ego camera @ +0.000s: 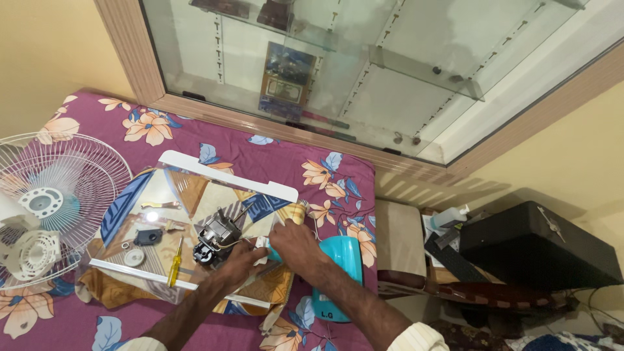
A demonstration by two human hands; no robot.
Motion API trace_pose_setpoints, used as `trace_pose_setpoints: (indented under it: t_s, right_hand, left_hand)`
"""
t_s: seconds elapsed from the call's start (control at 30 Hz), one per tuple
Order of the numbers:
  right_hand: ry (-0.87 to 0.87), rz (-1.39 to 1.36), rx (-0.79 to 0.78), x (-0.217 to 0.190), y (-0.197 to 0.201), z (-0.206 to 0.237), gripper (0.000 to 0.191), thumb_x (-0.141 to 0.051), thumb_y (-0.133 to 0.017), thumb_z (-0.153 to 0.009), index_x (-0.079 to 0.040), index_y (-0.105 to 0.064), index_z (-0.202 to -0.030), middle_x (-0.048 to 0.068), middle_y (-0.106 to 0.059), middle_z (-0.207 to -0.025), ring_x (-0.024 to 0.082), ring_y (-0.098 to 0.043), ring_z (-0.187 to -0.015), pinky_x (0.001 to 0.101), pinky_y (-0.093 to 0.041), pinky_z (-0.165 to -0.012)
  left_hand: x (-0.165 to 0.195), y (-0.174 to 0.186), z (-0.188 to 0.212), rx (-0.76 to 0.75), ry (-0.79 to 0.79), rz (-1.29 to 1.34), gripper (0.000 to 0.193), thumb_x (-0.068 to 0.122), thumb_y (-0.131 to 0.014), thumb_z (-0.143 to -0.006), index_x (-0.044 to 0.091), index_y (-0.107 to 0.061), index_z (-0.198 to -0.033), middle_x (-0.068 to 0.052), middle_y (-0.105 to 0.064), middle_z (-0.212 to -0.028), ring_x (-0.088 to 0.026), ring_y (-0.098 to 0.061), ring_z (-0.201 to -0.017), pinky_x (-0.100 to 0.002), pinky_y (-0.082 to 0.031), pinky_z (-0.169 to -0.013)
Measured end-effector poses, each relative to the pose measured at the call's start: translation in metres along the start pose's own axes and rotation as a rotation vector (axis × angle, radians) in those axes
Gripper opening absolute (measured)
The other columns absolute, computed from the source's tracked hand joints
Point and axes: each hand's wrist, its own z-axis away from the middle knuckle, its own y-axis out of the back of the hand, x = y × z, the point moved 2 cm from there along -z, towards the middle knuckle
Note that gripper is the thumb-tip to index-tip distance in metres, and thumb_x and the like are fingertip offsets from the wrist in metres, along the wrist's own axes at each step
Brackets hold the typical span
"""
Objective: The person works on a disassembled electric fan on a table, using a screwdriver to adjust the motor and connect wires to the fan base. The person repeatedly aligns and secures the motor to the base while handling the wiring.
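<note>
My left hand (239, 260) and my right hand (296, 246) meet over a small white part (261, 245) beside a bare fan motor (216, 237) with copper windings. Both hands pinch at that white part, with thin wires running from it to the motor. Just right of my right hand lies a turquoise fan housing (343, 270). The motor rests on a glossy patterned board (188, 195) laid on a floral purple bedsheet (286, 162). A yellow-handled screwdriver (174, 262) lies left of the motor.
A white fan grille (78, 175) and a white fan hub (29, 253) lie at the left. Small black and round white parts (140, 246) sit on the board. A glass-fronted cabinet (364, 71) stands behind the bed; a black case (539, 247) sits right.
</note>
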Motion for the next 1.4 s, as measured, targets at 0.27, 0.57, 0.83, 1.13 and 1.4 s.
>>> trace_pose_setpoints:
  t_s: [0.27, 0.57, 0.83, 1.13, 1.4]
  right_hand:
    - [-0.014, -0.003, -0.043, 0.003, -0.004, 0.008, 0.011, -0.010, -0.080, -0.069, -0.011, -0.080, -0.080, 0.008, -0.072, -0.084, 0.027, -0.068, -0.089, 0.0395, -0.057, -0.071]
    - [-0.256, -0.122, -0.219, 0.015, -0.016, 0.015, 0.029, -0.033, -0.069, -0.096, -0.009, -0.079, -0.085, 0.016, -0.071, -0.073, 0.034, -0.072, -0.070, 0.0483, -0.055, -0.062]
    - [-0.504, -0.313, -0.270, 0.030, 0.000, 0.032, 0.047, -0.047, -0.057, -0.105, -0.008, -0.076, -0.087, 0.018, -0.070, -0.075, 0.039, -0.071, -0.072, 0.0521, -0.054, -0.066]
    - [-0.553, -0.787, -0.015, 0.031, -0.036, 0.063, 0.097, -0.034, -0.098, -0.058, -0.006, -0.050, -0.137, 0.015, -0.063, -0.116, 0.033, -0.061, -0.114, 0.0449, -0.049, -0.095]
    - [-0.253, -0.685, 0.193, 0.029, -0.075, 0.068, 0.080, -0.003, -0.081, -0.069, -0.011, -0.054, -0.143, 0.016, -0.063, -0.125, 0.038, -0.059, -0.118, 0.0482, -0.048, -0.099]
  left_hand:
    - [0.000, 0.000, -0.001, -0.020, -0.046, -0.010, 0.032, 0.010, -0.057, -0.097, -0.005, -0.058, -0.125, -0.015, -0.067, -0.122, -0.026, -0.067, -0.114, -0.046, -0.056, -0.107]
    - [-0.002, 0.004, -0.004, 0.010, -0.014, -0.036, 0.033, 0.009, -0.058, -0.095, -0.004, -0.057, -0.126, -0.015, -0.067, -0.119, -0.026, -0.067, -0.112, -0.043, -0.058, -0.105]
    - [0.008, 0.005, 0.001, 0.087, 0.129, -0.078, 0.042, 0.023, -0.069, -0.092, -0.009, -0.060, -0.119, -0.021, -0.066, -0.112, -0.027, -0.072, -0.095, -0.032, -0.067, -0.081]
    - [0.010, 0.005, 0.009, 0.179, 0.071, -0.095, 0.064, 0.038, -0.077, -0.086, -0.019, -0.061, -0.112, -0.023, -0.064, -0.102, -0.024, -0.072, -0.083, -0.032, -0.067, -0.074]
    - [0.011, 0.008, 0.009, 0.117, 0.022, -0.181, 0.078, 0.044, -0.076, -0.083, -0.024, -0.059, -0.117, -0.023, -0.062, -0.104, -0.027, -0.070, -0.087, -0.034, -0.068, -0.071]
